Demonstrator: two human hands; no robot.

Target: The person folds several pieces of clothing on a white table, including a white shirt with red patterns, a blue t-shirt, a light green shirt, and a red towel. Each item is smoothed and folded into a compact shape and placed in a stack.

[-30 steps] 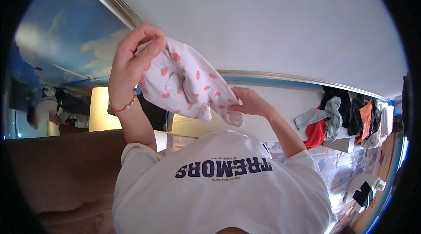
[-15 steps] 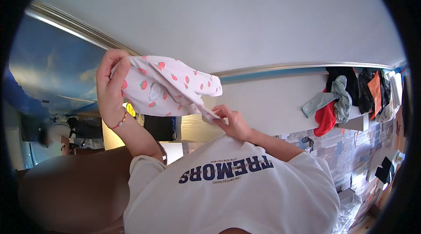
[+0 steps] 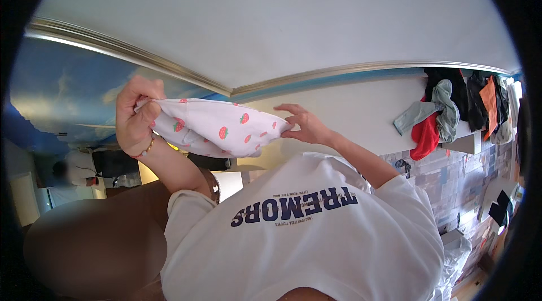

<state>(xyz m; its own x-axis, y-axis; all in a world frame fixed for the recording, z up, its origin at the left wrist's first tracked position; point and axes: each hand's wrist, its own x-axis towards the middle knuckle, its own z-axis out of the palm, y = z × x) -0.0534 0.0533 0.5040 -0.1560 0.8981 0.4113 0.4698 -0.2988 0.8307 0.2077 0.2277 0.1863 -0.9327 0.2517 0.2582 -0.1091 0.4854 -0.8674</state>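
Observation:
A pale pink-white garment with a red strawberry print [image 3: 223, 130] is stretched between my two hands, in front of my white shirt. My left hand [image 3: 138, 117] is closed round its left end, the thumb pressing the cloth against the curled fingers. At the other end, my right hand [image 3: 307, 126] pinches a corner between thumb and fingertips, with some fingers held out. Folds run along the cloth, which sags a little along its lower edge. Its exact kind cannot be made out.
Over a pale ledge at the right hang a grey-green garment [image 3: 446, 112], a red one [image 3: 424, 138], an orange one [image 3: 489, 103] and several dark ones. A crumpled clear plastic bag [image 3: 454, 261] is at lower right. A large blurred brown shape [image 3: 96, 250] fills the lower left.
The garment has been pulled out longer and flatter between my hands. My right hand has moved up and slightly right; my left hand has shifted a little left and down.

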